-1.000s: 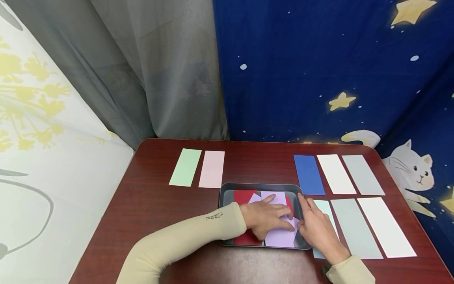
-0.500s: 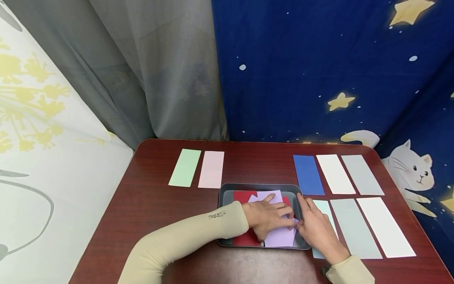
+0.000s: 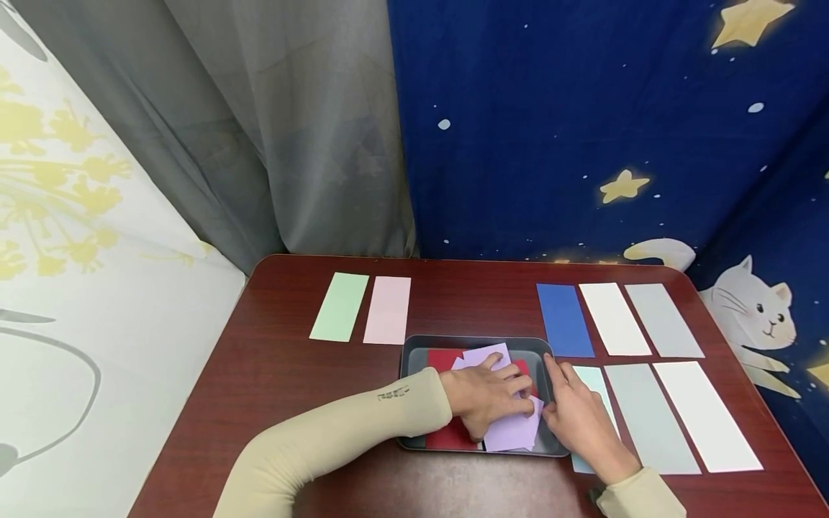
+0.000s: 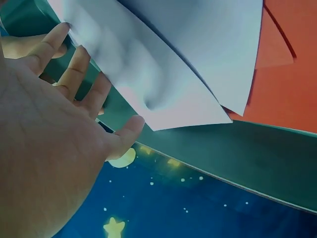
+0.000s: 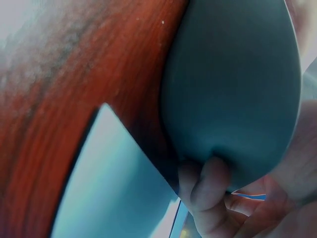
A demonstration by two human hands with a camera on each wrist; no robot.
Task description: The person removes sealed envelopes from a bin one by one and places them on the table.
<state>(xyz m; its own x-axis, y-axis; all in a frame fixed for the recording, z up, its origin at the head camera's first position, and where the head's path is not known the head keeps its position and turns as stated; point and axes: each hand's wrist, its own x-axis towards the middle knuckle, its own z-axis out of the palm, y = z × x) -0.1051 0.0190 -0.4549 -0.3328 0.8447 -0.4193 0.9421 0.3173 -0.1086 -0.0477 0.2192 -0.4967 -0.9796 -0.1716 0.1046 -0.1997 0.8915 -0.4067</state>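
Note:
A dark grey tray (image 3: 413,360) sits at the table's front middle, with red cards (image 3: 448,434) and several light purple cards (image 3: 512,433) lying loosely overlapped inside. My left hand (image 3: 494,399) spreads its fingers over the purple cards, covering part of them. From the left wrist view, its fingertips touch the edge of a purple card (image 4: 188,104), which looks nearly white there. My right hand (image 3: 581,417) holds the tray's right rim. In the right wrist view, curled fingers (image 5: 210,186) press the tray's outer wall (image 5: 233,84); the thumb's contact is hard to see.
Green (image 3: 340,307) and pink (image 3: 387,310) cards lie at the back left. On the right are a blue card (image 3: 565,320), white cards (image 3: 614,319) and grey cards (image 3: 663,320), plus a pale mint card (image 3: 594,377) partly behind the right hand. Curtains hang beyond the table.
The upper purple card has turned and slid slightly left under my left hand's fingers. My right hand stays on the tray rim, and the tray has hardly moved.

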